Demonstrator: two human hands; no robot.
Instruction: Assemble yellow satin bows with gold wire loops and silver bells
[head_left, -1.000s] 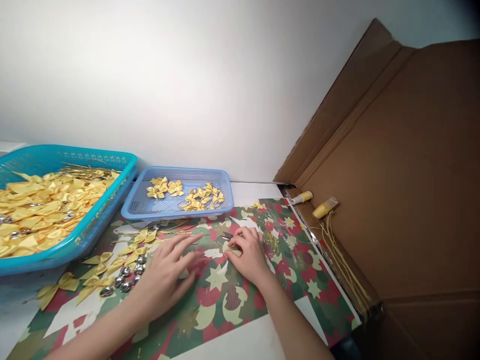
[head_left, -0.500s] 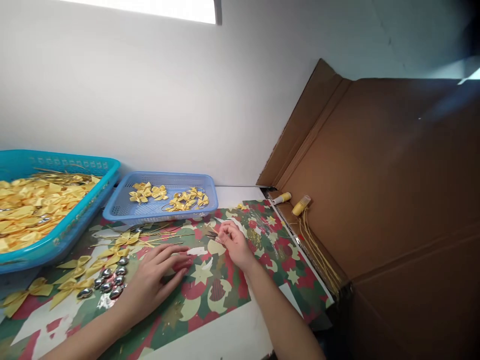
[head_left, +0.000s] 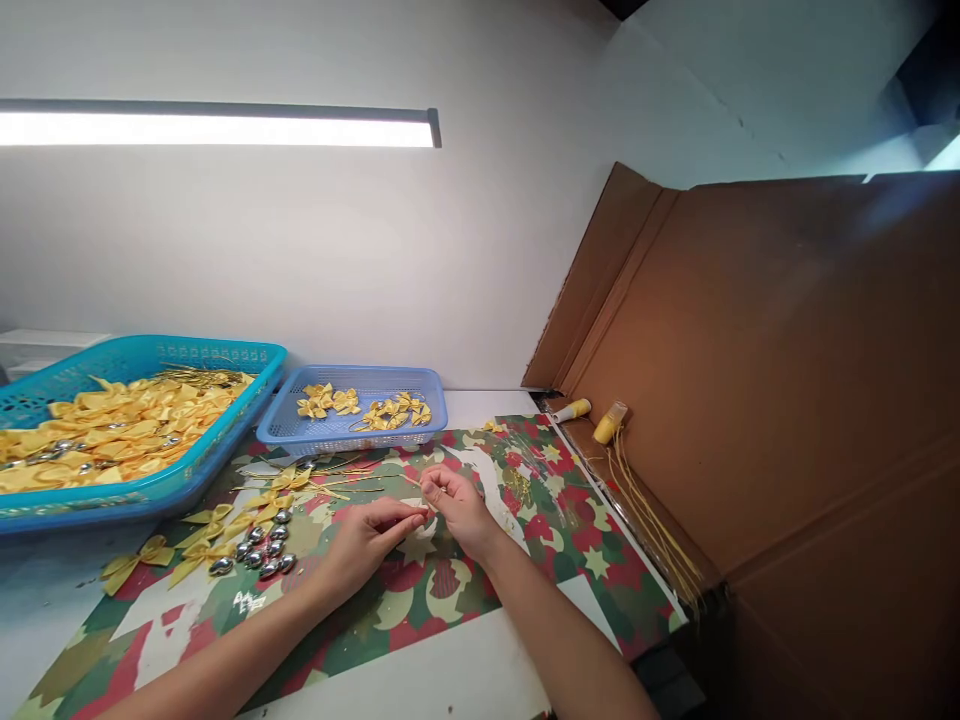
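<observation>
While the left hand [head_left: 366, 538] lay spread before, its fingertips now pinch together near the right hand [head_left: 463, 517], which pinches a thin gold strand [head_left: 409, 481]. Silver balls [head_left: 256, 550] and yellow bows [head_left: 270, 503] lie left on the patterned tabletop [head_left: 394, 606]; white marks nearby are too small to read.

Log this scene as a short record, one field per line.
Left hand: fingertips together, contents too small to tell
Right hand: close to the left, grip unclear
Large teal basket: heaped with yellow bows
Small blue basket: two clusters of bows
Patterned sheet: silver bells, loose bows
Right side: cardboard
</observation>
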